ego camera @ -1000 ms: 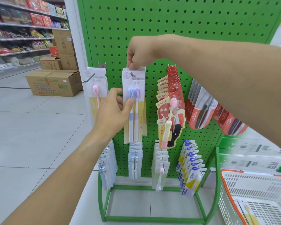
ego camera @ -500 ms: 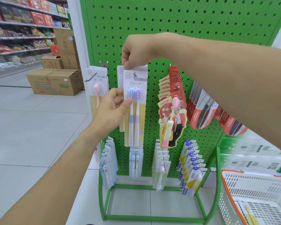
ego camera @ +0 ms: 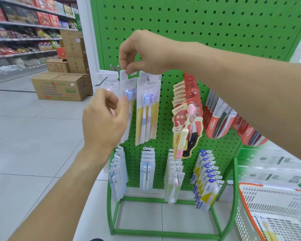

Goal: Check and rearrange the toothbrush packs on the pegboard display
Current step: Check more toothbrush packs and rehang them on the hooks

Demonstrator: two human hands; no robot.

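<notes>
The right hand [ego camera: 142, 53] pinches the top of a toothbrush pack [ego camera: 129, 101] before the green pegboard [ego camera: 198, 32]. The left hand [ego camera: 104, 119] pinches its middle.

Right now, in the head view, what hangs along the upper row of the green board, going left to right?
Single pink-brush packs on a hook → two-brush pack held off the hooks by both hands → hanging blue-and-purple two-brush packs → red canban packs → red Colgate packs.
</notes>
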